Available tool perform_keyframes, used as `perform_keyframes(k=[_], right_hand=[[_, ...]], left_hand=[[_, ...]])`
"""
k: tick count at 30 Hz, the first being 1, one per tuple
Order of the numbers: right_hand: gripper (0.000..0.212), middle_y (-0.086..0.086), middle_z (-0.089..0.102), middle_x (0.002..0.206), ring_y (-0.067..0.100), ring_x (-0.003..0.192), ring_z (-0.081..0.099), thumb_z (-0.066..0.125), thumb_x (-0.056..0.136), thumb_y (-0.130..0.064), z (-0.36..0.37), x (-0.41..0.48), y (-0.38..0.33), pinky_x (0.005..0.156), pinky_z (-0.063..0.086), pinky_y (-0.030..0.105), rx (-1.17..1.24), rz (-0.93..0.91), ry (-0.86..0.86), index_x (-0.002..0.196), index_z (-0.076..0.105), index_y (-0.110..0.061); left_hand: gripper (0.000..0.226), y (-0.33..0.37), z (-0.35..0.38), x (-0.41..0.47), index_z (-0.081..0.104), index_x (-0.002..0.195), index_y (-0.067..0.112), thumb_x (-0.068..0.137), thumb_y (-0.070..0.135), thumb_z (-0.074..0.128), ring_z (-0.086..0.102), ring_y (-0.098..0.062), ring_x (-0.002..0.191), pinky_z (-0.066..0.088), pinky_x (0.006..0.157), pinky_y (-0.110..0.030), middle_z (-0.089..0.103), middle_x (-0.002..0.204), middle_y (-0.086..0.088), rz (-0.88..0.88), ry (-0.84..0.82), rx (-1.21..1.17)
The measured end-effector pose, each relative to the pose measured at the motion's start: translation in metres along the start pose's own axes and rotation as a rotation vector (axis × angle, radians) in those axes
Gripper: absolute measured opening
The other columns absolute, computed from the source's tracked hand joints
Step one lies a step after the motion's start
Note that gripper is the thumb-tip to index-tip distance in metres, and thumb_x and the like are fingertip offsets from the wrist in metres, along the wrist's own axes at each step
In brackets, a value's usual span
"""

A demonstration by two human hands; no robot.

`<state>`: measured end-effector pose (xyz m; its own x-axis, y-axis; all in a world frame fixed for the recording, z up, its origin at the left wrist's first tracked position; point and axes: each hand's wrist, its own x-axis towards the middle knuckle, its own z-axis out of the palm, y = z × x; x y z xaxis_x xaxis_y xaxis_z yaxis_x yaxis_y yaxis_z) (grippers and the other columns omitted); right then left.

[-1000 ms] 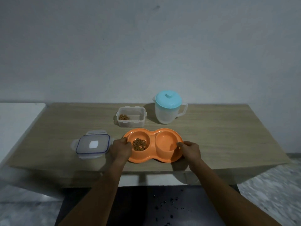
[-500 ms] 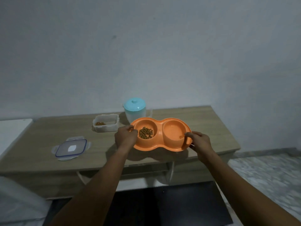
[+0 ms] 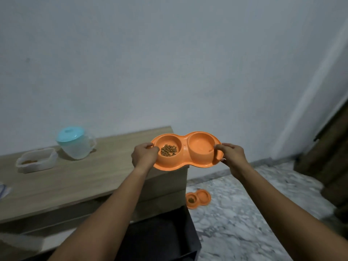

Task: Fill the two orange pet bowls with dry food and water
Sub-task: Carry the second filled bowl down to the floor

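Both hands carry an orange double pet bowl (image 3: 185, 156) in the air, past the right end of the wooden table (image 3: 79, 178). My left hand (image 3: 144, 154) grips its left rim and my right hand (image 3: 231, 156) grips its right rim. Brown dry food (image 3: 168, 148) lies in the left cup; the right cup looks wet inside. A second orange double bowl (image 3: 198, 199) sits on the marble floor below, with food in its left cup. On the table stand a clear jug with a light blue lid (image 3: 74, 145) and an open clear food box (image 3: 36, 160).
A dark low box or drawer (image 3: 160, 240) lies on the floor at the table's foot. The grey-white marble floor (image 3: 254, 204) spreads to the right. A dark wooden piece of furniture (image 3: 331, 147) stands at the far right by the white wall.
Both hands lifted the double bowl off the table and carried it right, beyond the table's end. My view turned right, bringing the floor bowl into sight; the box lid slid out of view.
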<state>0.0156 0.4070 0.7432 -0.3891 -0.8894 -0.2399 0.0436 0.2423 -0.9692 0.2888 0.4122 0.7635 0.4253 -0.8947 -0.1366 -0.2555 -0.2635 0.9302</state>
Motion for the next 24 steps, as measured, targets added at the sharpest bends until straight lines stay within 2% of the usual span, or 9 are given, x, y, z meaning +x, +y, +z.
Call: perform_keyframes(k=[7, 11, 15, 18, 22, 24], right_hand=[[0.037, 0.019, 0.074, 0.105, 0.031, 0.095, 0.068, 0.078, 0.081, -0.016, -0.114, 0.069, -0.001, 0.079, 0.057, 0.039, -0.005, 0.011, 0.139, 0.115, 0.072, -0.002], [0.034, 0.019, 0.074, 0.102, 0.030, 0.094, 0.069, 0.077, 0.081, -0.016, -0.165, 0.128, 0.004, 0.088, 0.059, 0.045, -0.032, 0.022, 0.185, 0.112, 0.072, -0.003], [0.032, 0.019, 0.074, 0.102, 0.030, 0.092, 0.069, 0.074, 0.081, -0.013, -0.197, 0.202, 0.021, 0.086, 0.059, 0.044, -0.054, 0.052, 0.202, 0.111, 0.072, -0.003], [0.033, 0.019, 0.073, 0.108, 0.034, 0.101, 0.070, 0.073, 0.080, -0.012, -0.214, 0.264, 0.043, 0.089, 0.060, 0.049, -0.079, 0.102, 0.191, 0.112, 0.071, -0.006], [0.039, 0.013, 0.072, 0.109, 0.031, 0.103, 0.070, 0.074, 0.076, -0.011, -0.229, 0.356, 0.085, 0.093, 0.058, 0.053, -0.140, 0.193, 0.191, 0.114, 0.071, -0.011], [0.036, 0.010, 0.072, 0.107, 0.030, 0.102, 0.070, 0.074, 0.071, -0.013, -0.233, 0.405, 0.112, 0.095, 0.057, 0.053, -0.165, 0.238, 0.174, 0.107, 0.073, -0.016]], left_hand=[[0.041, 0.035, 0.136, -0.013, 0.070, 0.117, 0.022, 0.076, 0.026, 0.067, 0.063, -0.023, 0.104, 0.052, 0.092, -0.034, 0.068, 0.116, 0.000, 0.031, -0.142, 0.004], [0.041, 0.039, 0.224, 0.001, 0.068, 0.119, 0.021, 0.078, 0.026, 0.067, 0.063, -0.020, 0.095, 0.053, 0.083, -0.033, 0.068, 0.113, 0.001, 0.028, -0.214, -0.007], [0.038, 0.030, 0.310, 0.031, 0.068, 0.117, 0.022, 0.079, 0.026, 0.067, 0.062, -0.021, 0.101, 0.053, 0.090, -0.037, 0.067, 0.119, 0.001, 0.016, -0.232, 0.001], [0.038, 0.015, 0.374, 0.057, 0.067, 0.119, 0.022, 0.080, 0.025, 0.067, 0.061, -0.020, 0.102, 0.048, 0.088, -0.031, 0.066, 0.122, 0.001, -0.011, -0.228, 0.020], [0.036, -0.017, 0.461, 0.090, 0.069, 0.116, 0.020, 0.080, 0.022, 0.071, 0.061, -0.025, 0.113, 0.042, 0.088, -0.027, 0.067, 0.122, -0.004, -0.068, -0.198, 0.073], [0.037, -0.039, 0.505, 0.110, 0.070, 0.114, 0.020, 0.078, 0.023, 0.070, 0.063, -0.024, 0.110, 0.045, 0.089, -0.028, 0.069, 0.118, -0.004, -0.118, -0.205, 0.111]])
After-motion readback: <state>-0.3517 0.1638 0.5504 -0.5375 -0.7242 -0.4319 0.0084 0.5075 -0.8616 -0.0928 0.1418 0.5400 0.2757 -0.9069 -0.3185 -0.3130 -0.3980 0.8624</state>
